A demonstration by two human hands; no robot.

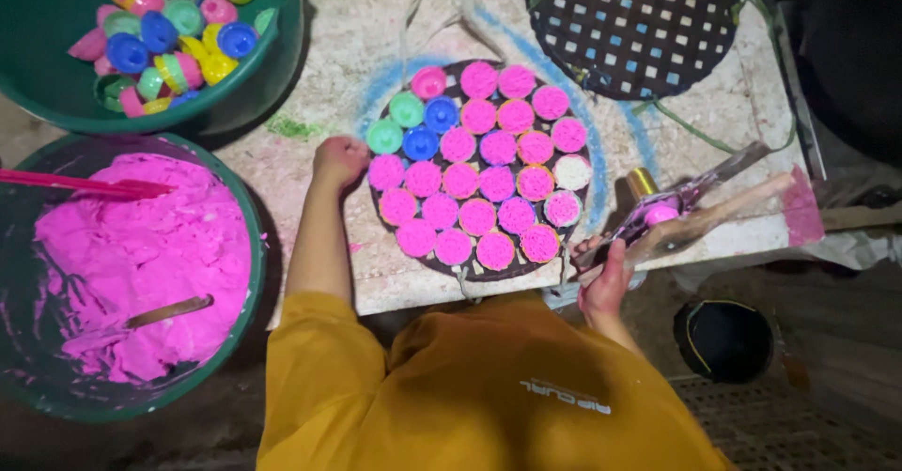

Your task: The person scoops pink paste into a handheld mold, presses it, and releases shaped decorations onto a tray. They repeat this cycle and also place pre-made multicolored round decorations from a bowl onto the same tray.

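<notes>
A round dark woven tray (581, 210) lies on a stone slab. It holds several small moulds packed with pink paste (477, 182), and a few empty green and blue moulds (420, 128) at its upper left. My left hand (340, 161) rests with curled fingers on the slab at the tray's left rim, holding nothing that I can see. To the right of the tray, my right hand (606, 278) grips a wood-and-metal hand press (691, 210) with a pink mould in its jaws.
A green basin of pink paste (141, 264) with a pink spoon (85, 186) sits at the left. Above it stands a green basin of loose coloured moulds (169, 34). A second woven tray (631, 25) lies at the top right, and a black bucket (725, 339) stands on the floor.
</notes>
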